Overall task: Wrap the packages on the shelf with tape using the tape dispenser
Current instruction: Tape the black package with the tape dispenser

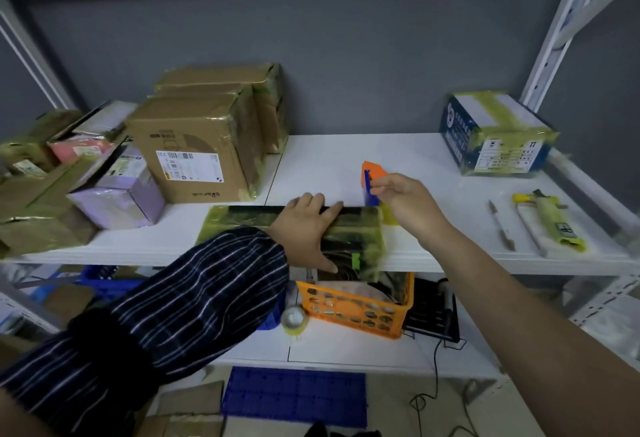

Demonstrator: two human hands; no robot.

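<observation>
Package under work (242, 225) (a flat, dark box covered in yellowish tape) lies at the front edge of the white shelf (346, 159). Left hand (306, 225), in a striped sleeve, presses on the package: fingers extended flat across the top, thumb down the near face. Right hand (405, 199) pinches the tape dispenser (370, 177), an orange-and-blue unit held upright at the far right corner of the package.

Further packages on the same shelf:
- Taped cardboard boxes (194, 146) stand rear left.
- A lilac box (121, 191) sits just beside them, at the front.
- A blue-and-white box (498, 132) stands rear right, well apart from the hands.

A pen (500, 225) and a yellow utility knife (554, 218) lie at the right. On the lower shelf, an orange basket (356, 312) stands beside a tape roll (294, 320).
</observation>
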